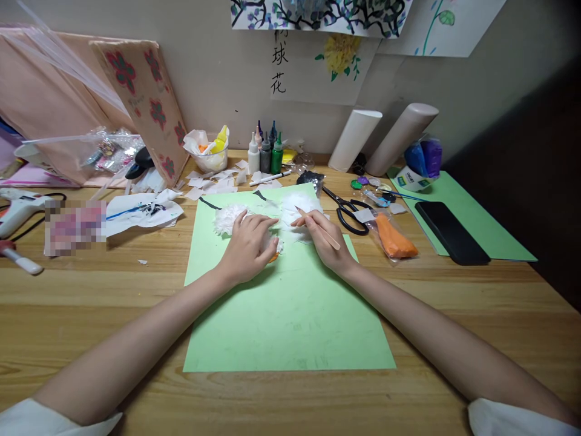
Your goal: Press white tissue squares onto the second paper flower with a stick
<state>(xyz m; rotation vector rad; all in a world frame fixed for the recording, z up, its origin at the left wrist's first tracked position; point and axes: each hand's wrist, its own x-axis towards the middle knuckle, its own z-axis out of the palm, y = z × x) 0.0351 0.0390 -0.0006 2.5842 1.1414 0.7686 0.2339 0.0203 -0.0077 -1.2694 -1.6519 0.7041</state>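
My left hand [249, 247] lies with its fingers spread over the right part of a fluffy white paper tuft [229, 218] on the light green sheet [290, 321]. A small bit of orange shows under its thumb. My right hand [336, 257] is closed around a peach-coloured pencil [330, 239], its tip pointing up and left. Beneath that hand is a second white, tissue-like patch [299, 203] on the sheet. Two short black strips [210, 204] lie along the sheet's upper edge. The underside of both hands is hidden.
Black scissors [347, 209], a bag of orange clay [394, 236] and a black phone [451, 233] lie to the right. Paint bottles [276, 154], a plastic tub [209, 158] and paper scraps [218, 181] line the back. A glue gun [20, 209] lies far left.
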